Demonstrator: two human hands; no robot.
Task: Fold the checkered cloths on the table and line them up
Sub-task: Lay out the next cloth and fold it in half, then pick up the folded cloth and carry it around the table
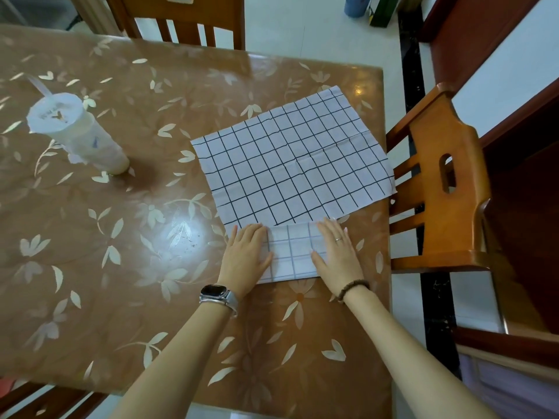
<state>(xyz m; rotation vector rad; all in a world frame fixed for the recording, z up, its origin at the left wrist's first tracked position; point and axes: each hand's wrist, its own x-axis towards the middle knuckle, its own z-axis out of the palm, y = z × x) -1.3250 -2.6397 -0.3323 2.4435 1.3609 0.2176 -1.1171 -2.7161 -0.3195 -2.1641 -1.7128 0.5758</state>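
The left hand (248,252) and the right hand (335,252) both lie flat, palms down, fingers straight and close together, pressing on the 2 ends of a folded checkered cloth (292,255). Only the strip between the hands shows. There is a watch (216,293) on the left wrist, a bead bracelet (352,290) on the right wrist, and a ring (338,238) on a right finger.

The folded cloth is a small rectangle near the table's right side, close to the person. Its long axis runs left to right, its grid lines look pale, and its fingertip-side edge meets the near edge of the open cloth; whether they overlap I cannot tell.

The open checkered cloth (290,158) lies flat just beyond the fingertips, white with dark lines. Its long axis also runs left to right, angled farther away toward the right. Its right corner hangs past the table edge beside a wooden chair (438,182).

The table (121,237) has a glossy brown cover with a leaf pattern. Well to the left stands a white cup (75,131) with a straw (39,84). A 2nd chair (187,22) sits at the far side.
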